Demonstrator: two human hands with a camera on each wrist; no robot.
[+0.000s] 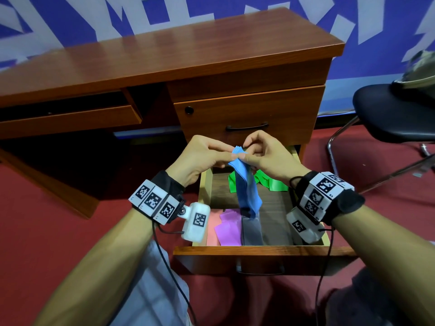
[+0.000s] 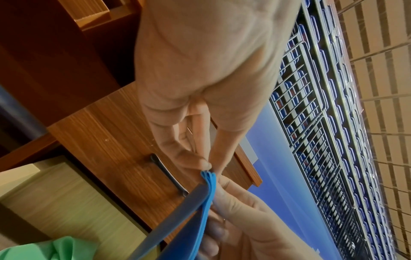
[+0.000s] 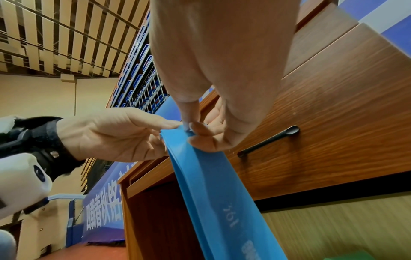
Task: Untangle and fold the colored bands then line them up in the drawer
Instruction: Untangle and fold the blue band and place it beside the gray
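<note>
In the open drawer point(image 1: 259, 250) lay a crumpled green band point(image 1: 270, 182) at the back and folded pink point(image 1: 213, 228), purple point(image 1: 227, 229) and grey point(image 1: 251, 231) bands at the front. You held both hands raised over the drawer, your left hand point(image 1: 200, 158) and right hand point(image 1: 268, 156) pinching the top of the blue band point(image 1: 247, 187), which hung down from your fingertips towards the grey band.

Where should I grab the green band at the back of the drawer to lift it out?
Judging from the head view, pinch the green band at its flat right-hand tail, coming from above. The left part is bunched beside the hanging blue band, held by the left hand and right hand.
</note>
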